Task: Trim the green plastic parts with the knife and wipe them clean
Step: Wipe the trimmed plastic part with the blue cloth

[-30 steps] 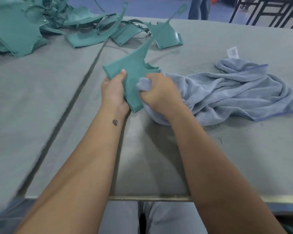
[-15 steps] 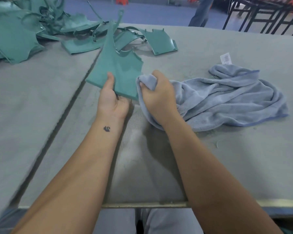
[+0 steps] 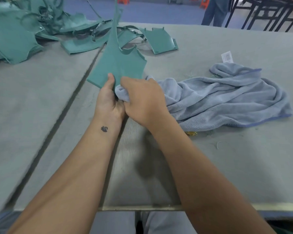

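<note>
Two hands: both meet at the near edge of one green plastic part [image 3: 118,65], the landmark for every place below.
Left hand [image 3: 108,100]: grips the part's near edge, thumb [image 3: 110,81] laid flat on the upper face, the other fingers hidden beneath (so how they curl cannot be told).
Right hand [image 3: 142,102]: just right of the left hand and touching it, fingers curled round a bunched fold of the blue-grey towel [image 3: 227,97], which it presses to the part's near edge.
Green plastic part: held tilted above the table [image 3: 227,166], broad end toward the person, its thin stem rising away out of the top of the view.
Towel: the rest lies crumpled on the table to the right of the part, a white label [image 3: 227,56] at its far side.
Other green parts [image 3: 15,39]: heaped beyond and left of the held part, one curved piece [image 3: 161,41] lying just beyond it to the right.
Table seam [image 3: 61,112]: a dark line running left of the part.
</note>
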Tool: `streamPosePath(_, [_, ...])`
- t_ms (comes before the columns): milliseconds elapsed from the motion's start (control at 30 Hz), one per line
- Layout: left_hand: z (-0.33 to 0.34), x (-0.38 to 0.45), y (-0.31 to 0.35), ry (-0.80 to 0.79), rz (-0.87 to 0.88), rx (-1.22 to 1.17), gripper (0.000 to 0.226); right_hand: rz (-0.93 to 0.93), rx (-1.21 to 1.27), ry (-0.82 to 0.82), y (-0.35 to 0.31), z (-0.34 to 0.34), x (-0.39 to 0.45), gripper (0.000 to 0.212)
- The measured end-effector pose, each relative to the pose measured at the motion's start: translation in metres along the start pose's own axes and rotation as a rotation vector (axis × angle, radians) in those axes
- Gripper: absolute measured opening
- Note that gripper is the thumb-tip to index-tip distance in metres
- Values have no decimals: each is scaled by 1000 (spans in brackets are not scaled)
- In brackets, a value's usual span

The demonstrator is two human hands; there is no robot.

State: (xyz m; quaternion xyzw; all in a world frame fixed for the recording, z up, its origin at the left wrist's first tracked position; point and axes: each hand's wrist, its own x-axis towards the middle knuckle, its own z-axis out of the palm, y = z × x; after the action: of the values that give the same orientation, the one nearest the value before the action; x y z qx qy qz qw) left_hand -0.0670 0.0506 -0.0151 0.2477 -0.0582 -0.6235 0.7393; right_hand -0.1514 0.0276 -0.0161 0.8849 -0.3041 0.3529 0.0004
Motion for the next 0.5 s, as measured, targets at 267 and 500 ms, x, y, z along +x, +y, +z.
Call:
streamPosePath(267, [1,11,3,108,135,45,25,280,-267,18,26,2,6,21])
streamPosePath(500, [-7,7,25,71,729,442,21,613,375,231,50,-11,5,32])
